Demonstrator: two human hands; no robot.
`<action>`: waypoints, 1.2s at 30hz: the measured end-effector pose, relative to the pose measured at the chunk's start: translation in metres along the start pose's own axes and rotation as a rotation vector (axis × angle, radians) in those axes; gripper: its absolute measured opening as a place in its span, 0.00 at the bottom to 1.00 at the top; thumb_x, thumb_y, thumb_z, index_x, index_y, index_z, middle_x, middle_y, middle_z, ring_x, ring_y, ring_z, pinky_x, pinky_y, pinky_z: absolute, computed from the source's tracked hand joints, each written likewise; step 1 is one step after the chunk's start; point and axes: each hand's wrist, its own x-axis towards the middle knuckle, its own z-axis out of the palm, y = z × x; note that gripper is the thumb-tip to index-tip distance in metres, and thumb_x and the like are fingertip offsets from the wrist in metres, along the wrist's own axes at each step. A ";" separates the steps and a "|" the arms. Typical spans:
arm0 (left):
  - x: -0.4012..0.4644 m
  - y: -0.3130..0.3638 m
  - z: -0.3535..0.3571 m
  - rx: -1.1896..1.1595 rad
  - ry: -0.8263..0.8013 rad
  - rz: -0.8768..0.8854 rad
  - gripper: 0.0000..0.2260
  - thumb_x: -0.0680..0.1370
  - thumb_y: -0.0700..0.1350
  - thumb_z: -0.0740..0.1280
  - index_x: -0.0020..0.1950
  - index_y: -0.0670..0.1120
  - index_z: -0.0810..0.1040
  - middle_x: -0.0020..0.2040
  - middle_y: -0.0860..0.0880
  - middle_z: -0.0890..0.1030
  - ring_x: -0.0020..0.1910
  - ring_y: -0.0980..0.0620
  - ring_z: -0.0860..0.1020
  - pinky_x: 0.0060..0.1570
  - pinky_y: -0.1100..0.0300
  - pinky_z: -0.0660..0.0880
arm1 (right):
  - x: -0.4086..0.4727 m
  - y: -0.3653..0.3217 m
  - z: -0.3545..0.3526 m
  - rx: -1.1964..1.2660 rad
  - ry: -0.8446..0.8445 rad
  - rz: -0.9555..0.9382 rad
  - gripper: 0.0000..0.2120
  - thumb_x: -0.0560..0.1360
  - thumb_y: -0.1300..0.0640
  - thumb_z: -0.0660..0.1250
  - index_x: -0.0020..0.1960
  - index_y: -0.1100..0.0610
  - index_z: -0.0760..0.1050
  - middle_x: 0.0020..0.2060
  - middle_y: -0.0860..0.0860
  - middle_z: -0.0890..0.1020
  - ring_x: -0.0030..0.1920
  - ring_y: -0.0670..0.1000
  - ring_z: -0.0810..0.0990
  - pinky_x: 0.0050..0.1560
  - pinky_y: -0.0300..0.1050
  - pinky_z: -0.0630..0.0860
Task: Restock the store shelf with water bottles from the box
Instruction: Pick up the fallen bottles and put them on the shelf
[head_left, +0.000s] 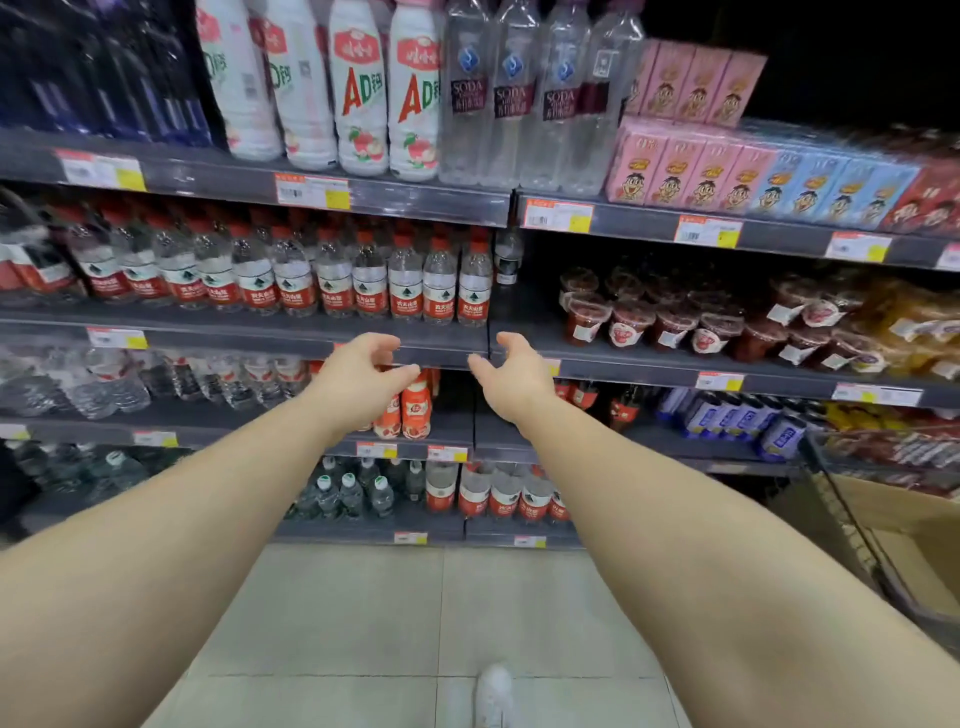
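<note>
A row of small water bottles (332, 280) with red caps and red labels fills the grey shelf (249, 332) at mid height. Both my arms reach forward to that shelf's front edge. My left hand (363, 379) hovers just below the row's right end, fingers loosely curled, holding nothing. My right hand (511, 376) is a little to its right, fingers also loosely curled and empty. The cardboard box (914, 540) sits in a wire cart at the lower right; its inside is hidden.
Tall white milk-drink bottles (384, 93) and clear soda water bottles (514, 98) stand on the shelf above. Red jelly cups (670, 322) fill the shelf to the right. Lower shelves hold more bottles. Pale tiled floor (353, 623) lies below, with my white shoe (493, 696).
</note>
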 end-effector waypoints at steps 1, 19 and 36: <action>-0.011 -0.002 -0.005 0.002 0.005 0.010 0.23 0.79 0.51 0.67 0.73 0.50 0.68 0.69 0.50 0.73 0.43 0.56 0.76 0.39 0.58 0.76 | -0.015 -0.004 0.002 0.010 0.005 -0.006 0.29 0.79 0.46 0.62 0.76 0.52 0.58 0.72 0.54 0.67 0.64 0.56 0.73 0.54 0.46 0.71; -0.092 0.025 -0.052 0.317 0.029 0.244 0.28 0.79 0.53 0.64 0.77 0.49 0.60 0.76 0.47 0.65 0.73 0.44 0.67 0.68 0.48 0.68 | -0.121 -0.050 -0.020 -0.282 0.130 -0.192 0.30 0.79 0.45 0.60 0.78 0.51 0.55 0.74 0.52 0.64 0.71 0.57 0.66 0.65 0.54 0.71; -0.198 0.049 -0.055 0.556 0.170 0.207 0.28 0.79 0.56 0.64 0.76 0.49 0.62 0.75 0.49 0.66 0.74 0.44 0.63 0.70 0.47 0.65 | -0.201 -0.048 -0.051 -0.344 0.080 -0.350 0.29 0.79 0.46 0.60 0.77 0.50 0.56 0.76 0.49 0.62 0.75 0.54 0.61 0.73 0.54 0.63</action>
